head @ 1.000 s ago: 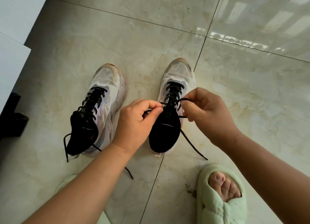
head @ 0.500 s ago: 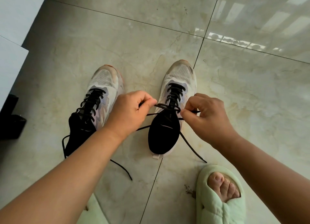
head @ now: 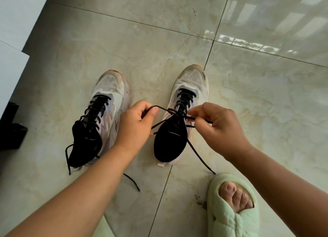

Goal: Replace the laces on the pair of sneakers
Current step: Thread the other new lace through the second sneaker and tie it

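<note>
2 white mesh sneakers with black collars stand side by side on the glossy marbled floor tiles (head: 159, 47), toes pointing away from the person. The left hand (head: 136, 125) is curled round one strand of the black lace (head: 166, 110) of the right sneaker (head: 179, 123), pinching it between thumb and forefinger just beside the shoe's inner side. The right hand (head: 220, 128) pinches the other strand over the tongue, fingers bent tight round it. The 2 strands cross above the top eyelets, and a loose end runs back along the floor to the toe of a pale green slipper (head: 230, 217) worn on the person's foot.

The left sneaker (head: 99, 118) stands just beside the left forearm, laced in black too, with its untied ends trailing on the tile behind the heel. A thin light mark shows on each black collar lining, but no brand name or writing can be read on either shoe. A black object (head: 10, 128) sits at the left edge below a white panel (head: 12, 15).
</note>
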### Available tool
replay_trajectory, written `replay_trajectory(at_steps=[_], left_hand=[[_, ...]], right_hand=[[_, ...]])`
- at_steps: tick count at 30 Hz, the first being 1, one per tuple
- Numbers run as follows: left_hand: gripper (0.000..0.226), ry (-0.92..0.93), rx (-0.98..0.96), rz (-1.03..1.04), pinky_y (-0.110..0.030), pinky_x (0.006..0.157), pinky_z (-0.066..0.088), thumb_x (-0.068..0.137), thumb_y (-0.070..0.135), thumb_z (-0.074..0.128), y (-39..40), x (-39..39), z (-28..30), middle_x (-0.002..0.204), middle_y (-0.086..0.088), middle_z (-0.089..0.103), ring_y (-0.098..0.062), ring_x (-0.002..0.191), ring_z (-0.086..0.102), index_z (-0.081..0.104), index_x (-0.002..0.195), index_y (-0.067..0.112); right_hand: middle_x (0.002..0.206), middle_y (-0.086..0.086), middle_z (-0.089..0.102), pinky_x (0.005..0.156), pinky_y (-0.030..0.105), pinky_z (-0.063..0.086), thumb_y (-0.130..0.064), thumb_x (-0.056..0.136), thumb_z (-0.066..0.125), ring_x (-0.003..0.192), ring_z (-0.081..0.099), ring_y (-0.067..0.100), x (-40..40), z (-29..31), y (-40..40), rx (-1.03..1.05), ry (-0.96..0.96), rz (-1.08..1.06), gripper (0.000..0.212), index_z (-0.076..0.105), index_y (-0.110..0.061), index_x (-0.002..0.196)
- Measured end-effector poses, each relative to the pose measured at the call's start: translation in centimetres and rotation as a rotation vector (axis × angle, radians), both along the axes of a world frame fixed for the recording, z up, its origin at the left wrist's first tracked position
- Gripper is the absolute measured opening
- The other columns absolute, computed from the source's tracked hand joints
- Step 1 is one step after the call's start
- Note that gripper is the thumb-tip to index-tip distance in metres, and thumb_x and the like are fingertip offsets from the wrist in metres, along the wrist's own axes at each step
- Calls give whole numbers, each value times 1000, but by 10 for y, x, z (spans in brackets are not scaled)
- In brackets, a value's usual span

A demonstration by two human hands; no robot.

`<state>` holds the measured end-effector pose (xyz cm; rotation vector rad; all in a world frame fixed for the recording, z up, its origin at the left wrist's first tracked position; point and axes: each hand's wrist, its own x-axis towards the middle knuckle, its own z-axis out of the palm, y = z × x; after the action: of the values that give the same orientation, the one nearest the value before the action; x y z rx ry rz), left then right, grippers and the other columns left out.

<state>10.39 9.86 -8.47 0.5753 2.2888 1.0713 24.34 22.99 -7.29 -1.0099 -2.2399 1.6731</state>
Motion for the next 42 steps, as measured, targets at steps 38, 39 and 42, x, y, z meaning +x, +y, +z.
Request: replay_trajectory(at_steps=[38,39,42], left_hand=[[12,3,59,64,-13,62,46,85,20,64,4,26,2,71,14,63,0,63,56,64,86,32],[14,23,49,45,-12,65,45,83,22,66,0,26,1,77,12,62,0,67,55,63,93,32],[48,80,73,34,-11,75,44,76,27,73,-11,29,0,99,10,56,-1,81,55,48,116,31]], right_hand=[[81,-10,67,67,12,46,-16,78,69,77,60,2,0,-5,9,-242,-16,-35,8,62,-14,79],[89,-12,63,71,8,42,-22,77,72,83,56,1,3,-7,7,-113,-52,-9,19,58,-18,88],[109,-1,48,92,24,39,-30,71,77,104,46,17,12,-11,0,318,19,73,47,51,-11,105]])
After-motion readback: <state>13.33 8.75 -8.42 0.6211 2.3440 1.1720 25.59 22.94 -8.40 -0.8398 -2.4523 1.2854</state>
